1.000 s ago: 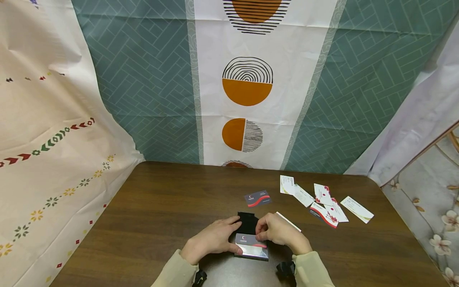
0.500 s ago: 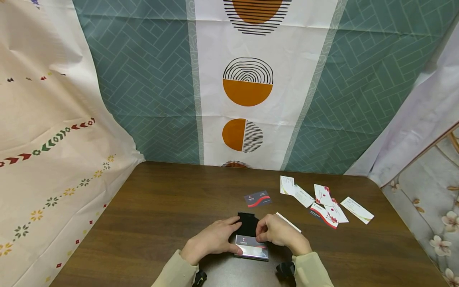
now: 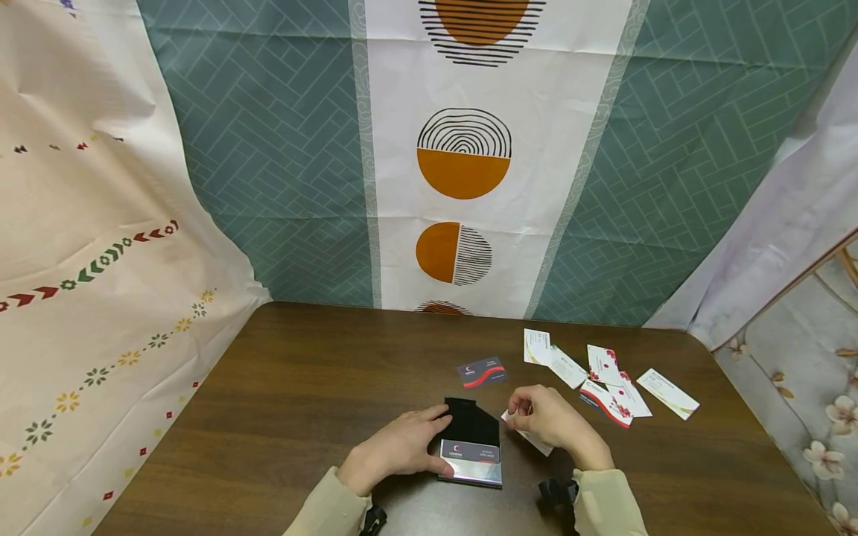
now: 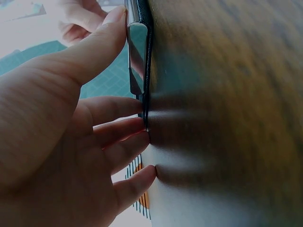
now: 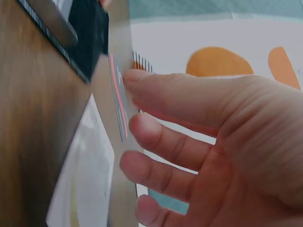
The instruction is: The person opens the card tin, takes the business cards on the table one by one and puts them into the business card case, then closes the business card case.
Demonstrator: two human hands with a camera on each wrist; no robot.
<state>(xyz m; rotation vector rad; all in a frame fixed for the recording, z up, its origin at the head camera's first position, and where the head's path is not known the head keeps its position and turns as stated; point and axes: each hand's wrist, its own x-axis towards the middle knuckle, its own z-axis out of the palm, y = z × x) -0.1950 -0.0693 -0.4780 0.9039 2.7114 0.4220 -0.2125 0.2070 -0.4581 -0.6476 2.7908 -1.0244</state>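
Note:
A black card case (image 3: 469,422) lies with its flap folded back on the table, and a dark business card (image 3: 469,452) sits in its metal pocket. My left hand (image 3: 398,447) rests along the case's left side, thumb on the front of the pocket and fingertips by the flap. The left wrist view shows that hand's fingers (image 4: 128,135) loosely spread, their tips down at the table. My right hand (image 3: 553,420) is over a white business card (image 3: 536,443) to the right of the case. In the right wrist view its fingers are relaxed, with the white card (image 5: 87,165) apart from them.
Behind the case lies a dark card with a red stripe (image 3: 482,371). Several white cards, some overlapping, are at the back right, among them a red-flowered one (image 3: 603,363) and a single one (image 3: 668,392). A patterned cloth (image 3: 462,171) hangs behind the table (image 3: 322,372).
My right hand has let go of the dark card and moved right, over the white card. The dark card sits slightly lower in the case. My left hand has stayed in place.

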